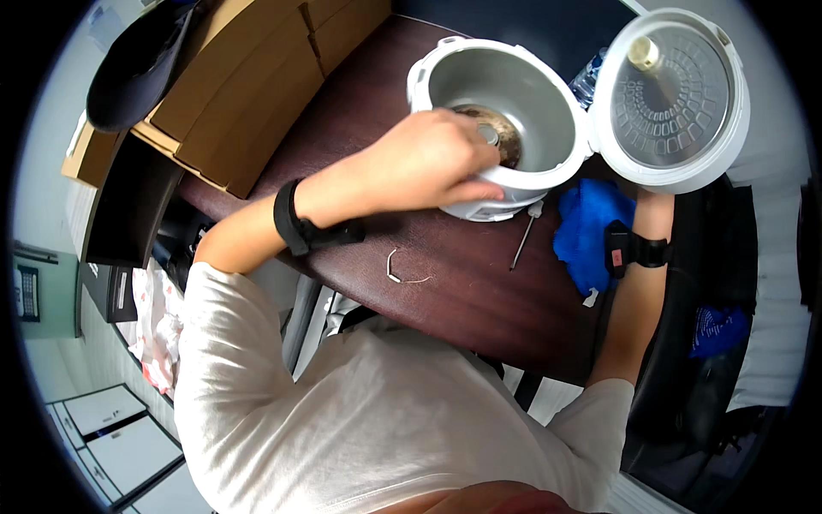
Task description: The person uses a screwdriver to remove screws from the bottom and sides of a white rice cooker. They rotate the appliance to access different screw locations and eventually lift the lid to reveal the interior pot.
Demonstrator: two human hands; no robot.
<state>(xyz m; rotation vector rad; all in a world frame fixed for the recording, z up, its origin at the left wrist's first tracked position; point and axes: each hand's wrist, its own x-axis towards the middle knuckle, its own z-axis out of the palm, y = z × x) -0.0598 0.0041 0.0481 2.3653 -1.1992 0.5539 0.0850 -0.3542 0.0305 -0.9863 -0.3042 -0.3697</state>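
A white rice cooker stands on the table with its lid swung open to the right. Its inner pot is out, so the grey cavity and a stained brown heating plate show. My left hand is closed over the near left rim, thumb outside and curled fingers partly hidden. Behind the lid, my right hand is mostly concealed; only the wrist end shows below its edge. A screwdriver lies against the cooker's base. Nearer me is a thin white wire with a small tubular part.
Bunched blue cloth lies beside my right forearm. Cardboard boxes are stacked at the far left of the dark red table. A clear bottle stands behind the lid's hinge. A black chair or sofa borders the right side.
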